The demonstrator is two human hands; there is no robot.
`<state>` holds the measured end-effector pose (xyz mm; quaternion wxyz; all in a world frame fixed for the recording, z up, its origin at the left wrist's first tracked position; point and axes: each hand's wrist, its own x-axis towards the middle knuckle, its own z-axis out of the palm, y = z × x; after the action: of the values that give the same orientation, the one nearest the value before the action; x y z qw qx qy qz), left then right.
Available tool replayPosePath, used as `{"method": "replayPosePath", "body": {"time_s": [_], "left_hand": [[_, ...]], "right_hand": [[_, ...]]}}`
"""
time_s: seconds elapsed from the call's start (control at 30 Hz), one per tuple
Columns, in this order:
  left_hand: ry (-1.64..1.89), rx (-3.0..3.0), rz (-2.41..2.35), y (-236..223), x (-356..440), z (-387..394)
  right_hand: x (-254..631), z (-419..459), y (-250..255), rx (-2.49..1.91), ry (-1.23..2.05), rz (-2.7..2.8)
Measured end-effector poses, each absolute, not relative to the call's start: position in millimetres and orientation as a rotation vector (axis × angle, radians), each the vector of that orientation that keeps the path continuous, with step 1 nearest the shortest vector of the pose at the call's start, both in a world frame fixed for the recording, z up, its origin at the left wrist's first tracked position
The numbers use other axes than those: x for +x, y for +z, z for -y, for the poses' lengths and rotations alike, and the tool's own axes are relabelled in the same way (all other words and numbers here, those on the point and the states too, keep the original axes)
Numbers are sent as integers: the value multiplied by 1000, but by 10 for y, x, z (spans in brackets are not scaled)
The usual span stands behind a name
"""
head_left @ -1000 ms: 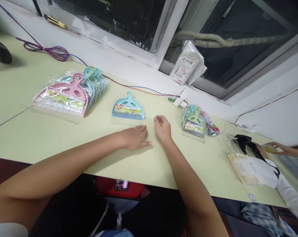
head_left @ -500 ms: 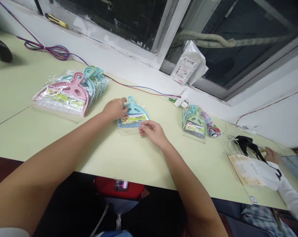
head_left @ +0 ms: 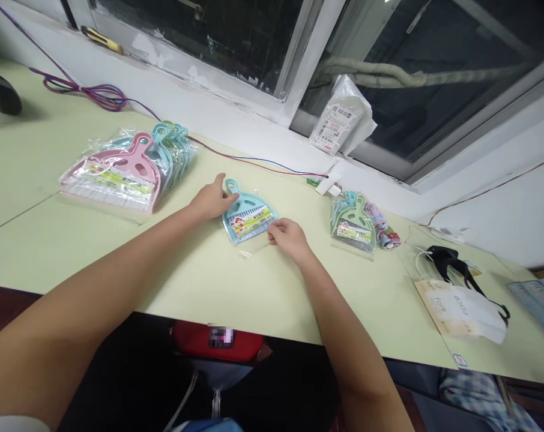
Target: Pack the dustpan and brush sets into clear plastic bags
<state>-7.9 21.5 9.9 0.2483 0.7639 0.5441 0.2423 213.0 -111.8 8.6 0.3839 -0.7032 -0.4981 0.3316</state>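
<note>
One part-spread left hand [head_left: 209, 201] touches the bagged dustpan [head_left: 251, 222], grip unclear; the right hand [head_left: 292, 237] pinches its edge.

Light-blue dustpan set [head_left: 250, 221], clear-bagged, labelled, lying askew

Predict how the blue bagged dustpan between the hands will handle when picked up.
The blue dustpan is probably stiff, given its moulded shape. Its glossy clear wrapper may feel slippery. Being broad, it seems unlikely to roll.
</note>
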Motion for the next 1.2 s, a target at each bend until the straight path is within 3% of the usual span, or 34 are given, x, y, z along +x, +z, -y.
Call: {"method": "replayPosePath", "body": {"time_s": [0.2,0.37,0.9,1.2], "left_hand": [[624,1995,-1494,39,-58,-275],[523,1919,-1494,74,-84,-243],[647,2151,-1488,105,-155,-312],[507,1758,-1238,147,-219,-281]], "right_hand": [[2085,1086,174,-1618,1182,824],[2136,1059,148,-1597,1159,759],[2254,1034,175,-1622,1101,727],[2336,984,90,-1646,1045,761]]}}
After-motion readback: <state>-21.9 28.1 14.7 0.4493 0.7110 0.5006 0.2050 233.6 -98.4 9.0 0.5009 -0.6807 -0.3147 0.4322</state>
